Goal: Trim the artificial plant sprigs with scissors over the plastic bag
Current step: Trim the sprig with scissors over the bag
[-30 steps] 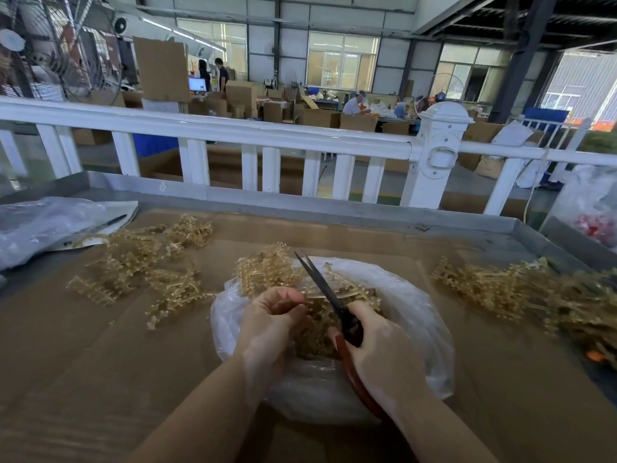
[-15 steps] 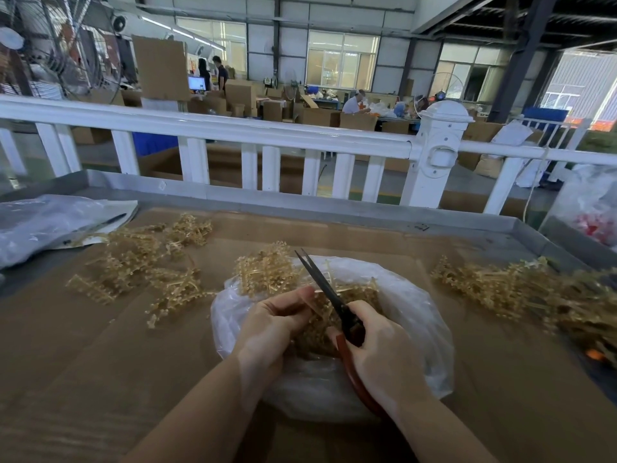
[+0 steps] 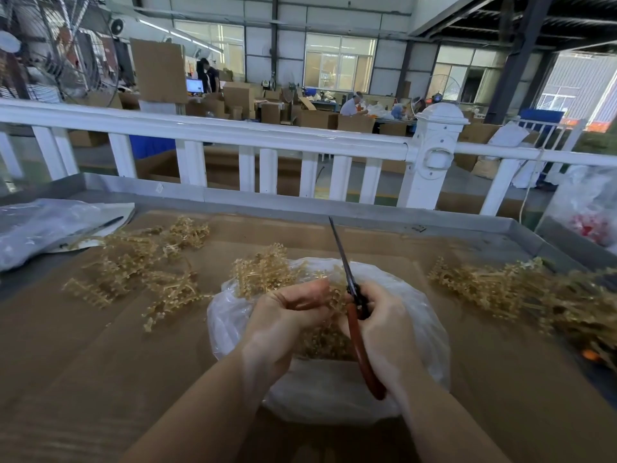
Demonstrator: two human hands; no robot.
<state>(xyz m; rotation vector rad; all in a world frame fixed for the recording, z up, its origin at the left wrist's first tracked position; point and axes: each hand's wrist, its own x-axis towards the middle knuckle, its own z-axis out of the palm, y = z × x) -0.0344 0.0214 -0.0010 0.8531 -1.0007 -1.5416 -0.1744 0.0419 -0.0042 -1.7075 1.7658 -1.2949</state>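
Currently our left hand [image 3: 287,315] pinches a sprig [image 3: 263,274] over the plastic bag [image 3: 334,396]; right hand [image 3: 384,325] grips the scissors [image 3: 354,315], blades closed.

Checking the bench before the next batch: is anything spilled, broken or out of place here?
Nothing stands out. The plastic bag sits under both hands, the left hand grips a sprig, the right hand holds the scissors, and loose sprigs lie alongside.

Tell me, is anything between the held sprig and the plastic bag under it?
Nothing visible. The left hand holds the sprig directly over the open bag, beside the scissors in the right hand.
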